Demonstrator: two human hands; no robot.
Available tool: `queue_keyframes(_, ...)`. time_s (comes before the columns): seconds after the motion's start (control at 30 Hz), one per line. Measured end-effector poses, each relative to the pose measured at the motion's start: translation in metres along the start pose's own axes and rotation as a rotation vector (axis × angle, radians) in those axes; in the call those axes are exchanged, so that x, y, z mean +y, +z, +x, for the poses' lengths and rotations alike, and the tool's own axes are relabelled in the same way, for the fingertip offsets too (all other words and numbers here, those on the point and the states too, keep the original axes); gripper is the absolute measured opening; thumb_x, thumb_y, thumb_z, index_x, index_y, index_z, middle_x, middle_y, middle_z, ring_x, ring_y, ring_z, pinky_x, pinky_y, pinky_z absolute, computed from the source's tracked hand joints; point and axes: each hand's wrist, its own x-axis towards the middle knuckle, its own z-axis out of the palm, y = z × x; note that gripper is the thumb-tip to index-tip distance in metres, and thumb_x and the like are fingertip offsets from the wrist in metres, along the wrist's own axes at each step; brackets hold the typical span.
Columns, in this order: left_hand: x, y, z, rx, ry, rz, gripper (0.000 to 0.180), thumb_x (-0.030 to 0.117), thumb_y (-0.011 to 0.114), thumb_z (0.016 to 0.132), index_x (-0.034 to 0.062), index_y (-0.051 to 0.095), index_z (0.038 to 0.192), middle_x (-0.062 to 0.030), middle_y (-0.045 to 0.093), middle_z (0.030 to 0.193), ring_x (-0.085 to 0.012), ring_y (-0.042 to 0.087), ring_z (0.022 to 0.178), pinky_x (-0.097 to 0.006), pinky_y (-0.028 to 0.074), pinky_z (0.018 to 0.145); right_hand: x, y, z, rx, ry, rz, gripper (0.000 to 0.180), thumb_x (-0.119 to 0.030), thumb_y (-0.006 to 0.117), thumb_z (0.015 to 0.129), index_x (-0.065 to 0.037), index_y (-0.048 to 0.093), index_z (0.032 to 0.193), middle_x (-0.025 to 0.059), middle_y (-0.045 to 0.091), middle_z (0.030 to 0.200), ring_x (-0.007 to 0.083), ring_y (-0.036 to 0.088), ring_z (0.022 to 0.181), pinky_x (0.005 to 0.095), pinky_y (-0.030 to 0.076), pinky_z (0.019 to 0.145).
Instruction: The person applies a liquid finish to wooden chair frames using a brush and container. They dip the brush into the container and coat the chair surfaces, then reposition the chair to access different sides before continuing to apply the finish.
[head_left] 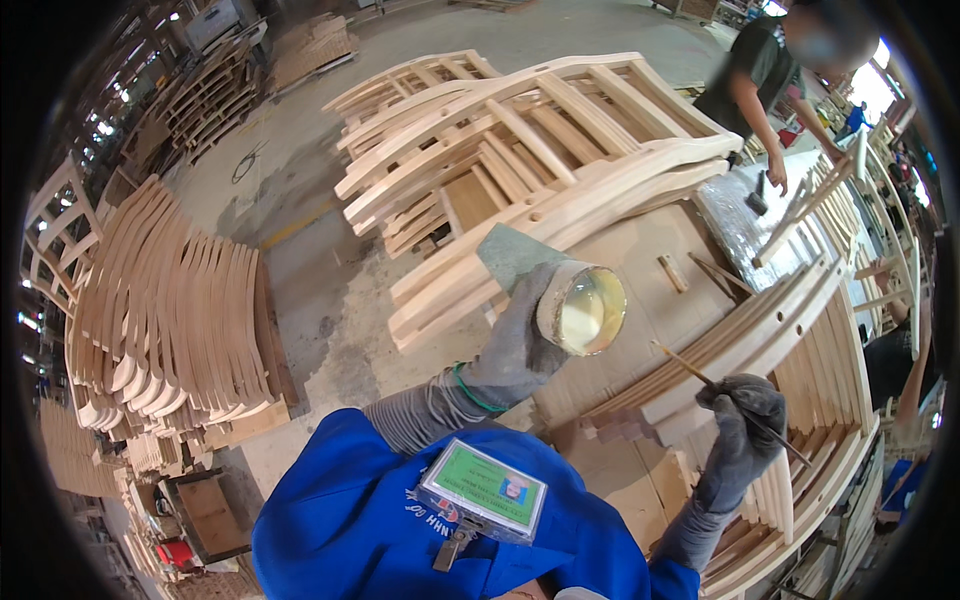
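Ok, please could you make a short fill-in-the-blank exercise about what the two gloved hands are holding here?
1. The left hand holds a round container of pale ____.
2. The right hand grips a thin ____ whose tip points toward the container.
3. Both hands wear ____ gloves.
4. The curved parts under the right hand are made of ____.

Missing words: glue; stick; grey; wood
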Motion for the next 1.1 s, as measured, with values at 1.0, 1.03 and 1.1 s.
queue_keyframes(1.0,0.022,-0.213,-0.001,0.621,0.227,0.806,0.083,0.003,0.071,0.071,0.0045,0.019,0.135,-0.0119,0.034,0.130,-0.0230,0.039,0.119,-0.036,0.039,0.096,0.072,0.265,-0.002,-0.192,0.093,0.475,0.019,0.011,0.061,0.073,-0.002,0.054,0.085,0.0265,0.060,0.097,0.0363,0.061,0.093,0.0437,0.053,0.075)
queue_keyframes(1.03,0.020,-0.212,-0.002,0.630,0.234,0.749,0.082,0.004,0.071,0.072,0.0047,0.019,0.135,-0.0117,0.034,0.130,-0.0227,0.039,0.119,-0.036,0.039,0.096,0.078,0.269,0.003,-0.174,0.113,0.444,0.020,0.012,0.059,0.073,-0.002,0.052,0.086,0.0263,0.060,0.096,0.0365,0.061,0.092,0.0442,0.053,0.076)
queue_keyframes(1.1,0.019,-0.208,0.000,0.646,0.248,0.624,0.081,0.005,0.070,0.073,0.0052,0.019,0.136,-0.0112,0.035,0.130,-0.0220,0.039,0.119,-0.037,0.039,0.095,0.088,0.268,0.004,-0.168,0.169,0.338,0.026,0.014,0.057,0.072,-0.003,0.045,0.089,0.0251,0.060,0.094,0.0354,0.061,0.091,0.0446,0.052,0.079)
